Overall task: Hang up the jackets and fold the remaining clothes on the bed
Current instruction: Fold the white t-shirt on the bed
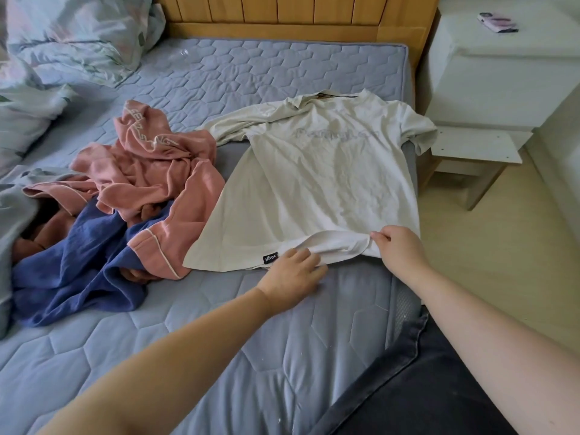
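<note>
We judge folding barely begun: our left hand (292,273) and right hand (400,248) pinch the hem of the white T-shirt (314,183), flat on the bed (219,340), the pink-and-blue heap (150,189) beside it unfolded.

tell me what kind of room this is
Most likely a home bedroom: a quilted blue mattress against a wooden headboard, a white nightstand beside it, a crumpled duvet and a pale T-shirt spread out on top.

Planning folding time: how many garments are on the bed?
3 visible: white T-shirt spread on the right, pink garment crumpled left of it, blue garment partly under that; more may lie hidden.
</note>
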